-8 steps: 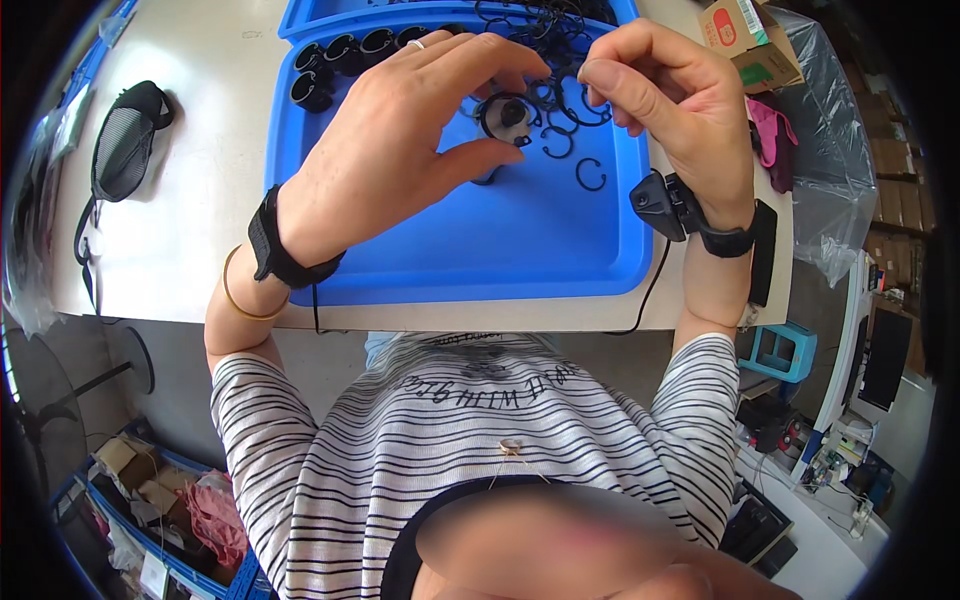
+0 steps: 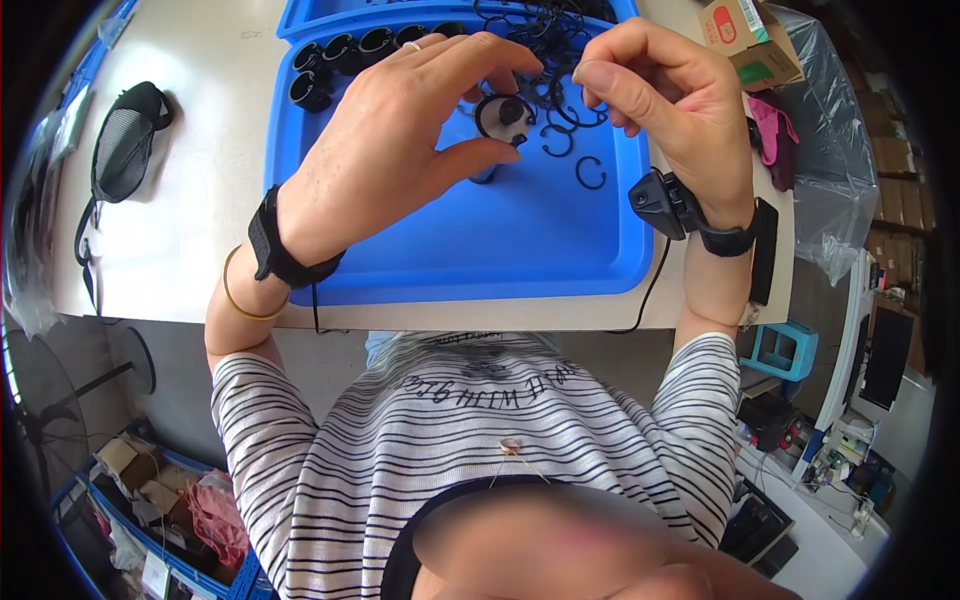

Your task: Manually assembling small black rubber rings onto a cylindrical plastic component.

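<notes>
My left hand (image 2: pixel 385 145) curves around an upright round part (image 2: pixel 494 124) with a pale top and a dark centre. A black open ring (image 2: pixel 519 141) circles its top edge, and my thumb tip presses near the ring's gap. Other fingers of this hand bend behind the part, partly out of sight. To the right, my right hand (image 2: pixel 670 110) hovers above the tray with thumb and forefinger pinched; whatever lies between them is too small or hidden to make out. Loose black C-shaped rings (image 2: pixel 591 173) lie in the tray beneath and beside it.
The blue tray (image 2: pixel 450 270) sits on a pale table (image 2: pixel 215 110). Several black cylindrical parts (image 2: pixel 376 42) line its far left, and a heap of black rings (image 2: pixel 545 30) lies farther back. A black mesh pouch (image 2: pixel 130 140) is at left, a cardboard box (image 2: pixel 750 40) at far right.
Both hands stay almost in place. The right hand's pinched fingertips and the round part under my left hand shift very slightly to the left.
</notes>
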Tool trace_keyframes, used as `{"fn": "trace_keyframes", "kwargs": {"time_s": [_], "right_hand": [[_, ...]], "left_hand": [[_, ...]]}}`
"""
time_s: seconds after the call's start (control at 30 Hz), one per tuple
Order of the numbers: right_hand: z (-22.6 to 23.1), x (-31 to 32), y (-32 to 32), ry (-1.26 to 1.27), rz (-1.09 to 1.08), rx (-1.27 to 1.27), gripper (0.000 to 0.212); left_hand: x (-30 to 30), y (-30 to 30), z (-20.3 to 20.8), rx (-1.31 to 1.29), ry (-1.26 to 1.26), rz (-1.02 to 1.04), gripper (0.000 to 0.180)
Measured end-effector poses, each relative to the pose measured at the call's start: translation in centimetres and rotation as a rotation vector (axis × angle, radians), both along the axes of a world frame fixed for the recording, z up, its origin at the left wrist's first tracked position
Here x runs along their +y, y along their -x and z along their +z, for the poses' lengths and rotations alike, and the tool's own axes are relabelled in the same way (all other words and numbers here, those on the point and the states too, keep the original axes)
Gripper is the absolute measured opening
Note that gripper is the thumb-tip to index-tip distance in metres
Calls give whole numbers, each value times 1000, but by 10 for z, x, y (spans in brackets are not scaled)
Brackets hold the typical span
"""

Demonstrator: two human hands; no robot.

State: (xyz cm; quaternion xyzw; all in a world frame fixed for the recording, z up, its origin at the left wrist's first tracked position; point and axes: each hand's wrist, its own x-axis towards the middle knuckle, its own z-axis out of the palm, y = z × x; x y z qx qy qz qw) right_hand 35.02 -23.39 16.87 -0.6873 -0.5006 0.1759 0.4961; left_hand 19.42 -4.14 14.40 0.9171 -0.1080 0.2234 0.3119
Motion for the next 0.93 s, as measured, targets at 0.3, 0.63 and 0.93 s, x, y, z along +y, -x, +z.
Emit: {"fn": "trace_keyframes", "kwargs": {"time_s": [0.3,0.63,0.93], "right_hand": [[0,-3,0,2,0,-1,13],[0,-2,1,4,0,-9,13],[5,-2,7,7,86,170,17]], "left_hand": [[-1,-3,1,35,72,-34,59],[-1,-4,1,-8,8,-25,62],[3,3,9,32,224,-8,46]]}}
